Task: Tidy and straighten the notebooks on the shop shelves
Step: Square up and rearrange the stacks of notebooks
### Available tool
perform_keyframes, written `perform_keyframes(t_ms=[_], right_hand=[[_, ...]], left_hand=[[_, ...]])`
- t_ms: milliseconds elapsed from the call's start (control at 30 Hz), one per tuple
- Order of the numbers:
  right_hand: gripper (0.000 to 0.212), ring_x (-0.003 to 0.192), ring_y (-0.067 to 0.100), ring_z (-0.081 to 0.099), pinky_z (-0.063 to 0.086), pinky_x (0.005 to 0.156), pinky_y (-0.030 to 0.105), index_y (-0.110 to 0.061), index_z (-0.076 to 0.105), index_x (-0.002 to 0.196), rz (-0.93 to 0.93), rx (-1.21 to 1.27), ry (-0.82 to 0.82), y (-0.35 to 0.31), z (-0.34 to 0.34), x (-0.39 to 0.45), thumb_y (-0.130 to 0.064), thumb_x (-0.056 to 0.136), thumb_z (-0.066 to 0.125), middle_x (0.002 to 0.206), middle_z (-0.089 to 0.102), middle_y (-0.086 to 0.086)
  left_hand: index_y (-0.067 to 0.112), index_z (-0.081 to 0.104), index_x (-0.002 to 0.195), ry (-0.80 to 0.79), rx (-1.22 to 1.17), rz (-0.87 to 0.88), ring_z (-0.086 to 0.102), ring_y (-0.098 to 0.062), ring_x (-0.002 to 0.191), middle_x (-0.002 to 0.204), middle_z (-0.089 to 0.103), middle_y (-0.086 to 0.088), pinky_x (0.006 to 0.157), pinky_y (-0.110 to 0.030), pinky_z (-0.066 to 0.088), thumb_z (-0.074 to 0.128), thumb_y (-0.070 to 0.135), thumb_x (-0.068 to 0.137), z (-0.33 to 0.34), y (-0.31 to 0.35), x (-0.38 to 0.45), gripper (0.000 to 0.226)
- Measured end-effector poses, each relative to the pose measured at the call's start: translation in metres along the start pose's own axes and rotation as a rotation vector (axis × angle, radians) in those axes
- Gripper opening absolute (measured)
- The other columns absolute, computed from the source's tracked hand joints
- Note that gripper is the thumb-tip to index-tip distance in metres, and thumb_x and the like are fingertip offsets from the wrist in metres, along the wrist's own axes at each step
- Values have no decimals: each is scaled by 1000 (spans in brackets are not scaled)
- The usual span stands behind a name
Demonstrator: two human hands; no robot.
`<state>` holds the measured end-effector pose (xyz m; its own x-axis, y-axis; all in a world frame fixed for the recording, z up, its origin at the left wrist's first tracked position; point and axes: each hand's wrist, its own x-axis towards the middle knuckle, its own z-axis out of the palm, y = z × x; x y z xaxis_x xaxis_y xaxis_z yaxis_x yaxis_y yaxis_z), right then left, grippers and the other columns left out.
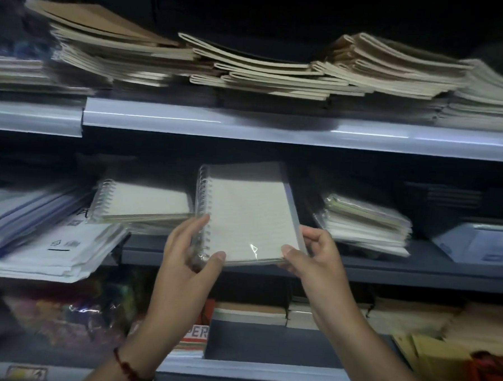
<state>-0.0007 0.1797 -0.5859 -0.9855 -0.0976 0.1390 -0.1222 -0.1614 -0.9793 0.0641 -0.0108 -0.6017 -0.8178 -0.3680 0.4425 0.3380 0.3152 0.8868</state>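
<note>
Left hand (pixel 190 252), red cord bracelet at wrist: grip pinches the spiral edge. Right hand (pixel 311 256): grip pinches the opposite corner. Item: white spiral-bound notebook in clear wrap (pixel 249 216), held tilted above the grey middle shelf (pixel 386 268), between two wrapped stacks. Advice: level it, square the spiral to the shelf lip, then lower.
</note>
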Motion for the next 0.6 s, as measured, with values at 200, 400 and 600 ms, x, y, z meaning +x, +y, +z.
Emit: perform_keyframes(t_ms=[200,400,600], right_hand=[[32,96,11,71,60,75,26,-19,55,117,-21,27,121,-8,-36,-9,0,92,64,114,69,-1],[27,99,18,71,58,77,29,-17,56,114,-30,85,270,-21,-80,-7,-1,93,63,116,70,3],[23,101,19,70,60,76,27,-16,56,113,-73,101,343,-47,-114,2,-4,95,63,116,67,4]], left_hand=[[48,55,125,-103,74,66,39,9,131,143,38,26,105,-12,33,71,20,89,32,8,1,48],[50,59,113,-274,93,190,35,7,135,150,30,19,105,-11,38,79,23,83,77,21,15,45],[50,60,108,-396,177,317,24,8,143,155,18,30,117,-26,34,72,33,88,119,29,37,28]])
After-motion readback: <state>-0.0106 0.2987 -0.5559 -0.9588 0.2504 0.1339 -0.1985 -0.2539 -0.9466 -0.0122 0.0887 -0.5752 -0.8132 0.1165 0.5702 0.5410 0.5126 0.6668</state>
